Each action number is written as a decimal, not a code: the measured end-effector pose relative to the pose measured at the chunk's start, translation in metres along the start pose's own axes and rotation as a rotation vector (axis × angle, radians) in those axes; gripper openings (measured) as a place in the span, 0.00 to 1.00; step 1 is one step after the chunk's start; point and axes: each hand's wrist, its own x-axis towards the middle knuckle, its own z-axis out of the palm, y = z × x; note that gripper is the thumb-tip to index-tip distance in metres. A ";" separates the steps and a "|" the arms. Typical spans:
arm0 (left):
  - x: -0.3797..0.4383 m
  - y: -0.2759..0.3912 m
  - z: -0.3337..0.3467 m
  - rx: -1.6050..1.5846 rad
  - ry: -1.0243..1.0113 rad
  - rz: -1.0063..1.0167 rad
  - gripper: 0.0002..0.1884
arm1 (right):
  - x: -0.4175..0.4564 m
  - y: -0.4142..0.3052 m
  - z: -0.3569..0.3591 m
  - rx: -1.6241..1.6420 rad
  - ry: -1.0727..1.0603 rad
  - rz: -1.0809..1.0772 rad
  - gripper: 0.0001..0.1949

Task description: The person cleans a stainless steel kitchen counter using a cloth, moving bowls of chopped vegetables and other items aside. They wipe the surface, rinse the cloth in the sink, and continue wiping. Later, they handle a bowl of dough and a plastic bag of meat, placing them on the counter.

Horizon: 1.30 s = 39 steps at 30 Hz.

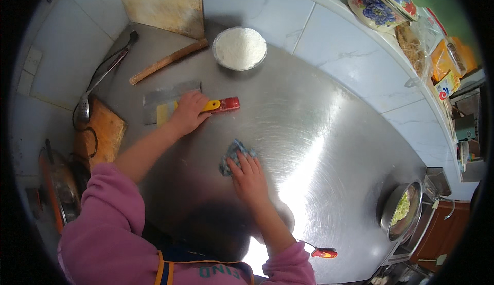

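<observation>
My left hand (189, 111) is closed around the handle area of a scraper with a yellow handle (211, 105); its yellow blade (166, 113) points left. A wide metal scraper (171, 90) with a red handle (230, 103) lies beneath or beside it, and whether my fingers grip that one too is unclear. My right hand (249, 177) presses on a crumpled blue-grey patterned cloth (235, 155) on the stainless steel worktop (308, 130). A bowl of white powder (240, 49) stands beyond, at the tiled wall.
A wooden rolling pin (168, 61), slotted spoon (83, 107) and wooden board (100, 130) lie at the left. Another board (166, 3) leans on the wall. At the right is a metal bowl with chopped greens (401, 209). A red-and-yellow-handled tool (324, 253) lies near my right sleeve.
</observation>
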 end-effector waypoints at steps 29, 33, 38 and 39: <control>0.290 0.371 0.100 -0.010 -0.015 0.649 0.21 | -0.209 0.085 -0.145 -0.054 0.037 0.558 0.28; 0.296 0.356 0.098 -0.010 0.188 0.422 0.31 | -0.207 0.054 -0.165 0.009 0.211 0.597 0.30; 0.220 0.284 0.056 -0.342 0.297 0.546 0.28 | -0.336 0.051 -0.181 -0.204 -0.325 0.643 0.42; 0.201 0.252 0.053 -0.316 0.390 0.542 0.24 | -0.343 0.037 -0.188 -0.327 -0.504 0.642 0.42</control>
